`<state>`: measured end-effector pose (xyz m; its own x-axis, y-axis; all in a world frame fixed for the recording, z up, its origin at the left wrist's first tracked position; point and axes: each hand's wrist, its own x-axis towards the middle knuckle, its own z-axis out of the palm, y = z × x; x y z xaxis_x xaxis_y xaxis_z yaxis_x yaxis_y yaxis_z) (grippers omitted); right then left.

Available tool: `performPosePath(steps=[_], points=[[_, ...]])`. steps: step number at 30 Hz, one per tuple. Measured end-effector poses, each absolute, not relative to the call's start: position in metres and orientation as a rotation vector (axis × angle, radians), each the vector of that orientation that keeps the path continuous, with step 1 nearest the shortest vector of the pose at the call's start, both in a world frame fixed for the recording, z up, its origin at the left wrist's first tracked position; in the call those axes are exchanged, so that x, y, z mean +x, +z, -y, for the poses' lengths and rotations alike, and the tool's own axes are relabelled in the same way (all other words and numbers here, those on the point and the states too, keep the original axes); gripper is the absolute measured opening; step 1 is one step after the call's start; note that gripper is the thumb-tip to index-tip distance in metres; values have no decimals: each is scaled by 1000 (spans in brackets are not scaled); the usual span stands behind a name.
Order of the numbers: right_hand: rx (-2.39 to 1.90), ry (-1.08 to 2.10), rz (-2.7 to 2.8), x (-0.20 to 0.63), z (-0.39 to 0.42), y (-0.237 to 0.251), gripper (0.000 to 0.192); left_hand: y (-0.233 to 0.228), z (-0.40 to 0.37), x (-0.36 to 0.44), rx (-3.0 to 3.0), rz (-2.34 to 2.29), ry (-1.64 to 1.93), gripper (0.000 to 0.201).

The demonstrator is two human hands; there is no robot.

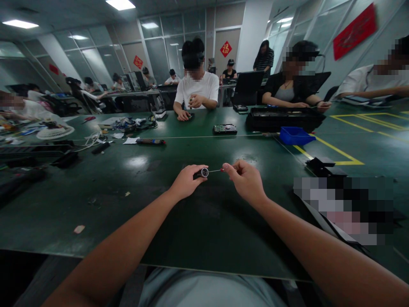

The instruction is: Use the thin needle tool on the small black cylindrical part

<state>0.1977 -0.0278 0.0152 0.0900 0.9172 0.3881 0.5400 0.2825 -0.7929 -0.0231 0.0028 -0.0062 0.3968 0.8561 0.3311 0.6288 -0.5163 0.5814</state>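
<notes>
A small round part (204,172) is pinched in the left hand (185,182) over the counter (134,204) centre; a thin screwdriver (220,170), gripped by the right hand (246,181), is set at its 3 o'clock side. Fastening appears underway, unfinished.

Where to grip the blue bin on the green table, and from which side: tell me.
Grip the blue bin by its near long rim, coming from above on the side nearest you. It sits upright with its open top showing, and the black case crowds its far side.

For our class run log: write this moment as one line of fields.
left hand: grips small round part | right hand: holds thin screwdriver, tip at part | surface: green table
</notes>
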Motion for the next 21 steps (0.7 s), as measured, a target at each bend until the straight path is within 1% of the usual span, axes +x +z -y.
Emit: performPosePath(steps=[2, 4, 12, 21], points=[[-1397, 449, 1591, 198, 28, 16, 43, -6, -3, -23, 2296, -1290, 858, 39], [-1374, 437, 1611, 198, 28, 15, 42, -7, -3, -23, 2297, -1292, 853, 39], [-1309, 424, 1686, 199, 28, 14, 31, -8, -5, -25, 2309, -1284, 857, 39], [-1151, 505, 1758, 197, 30, 15, 15, -9, -6, -25, 2319, -1282, 855, 39]])
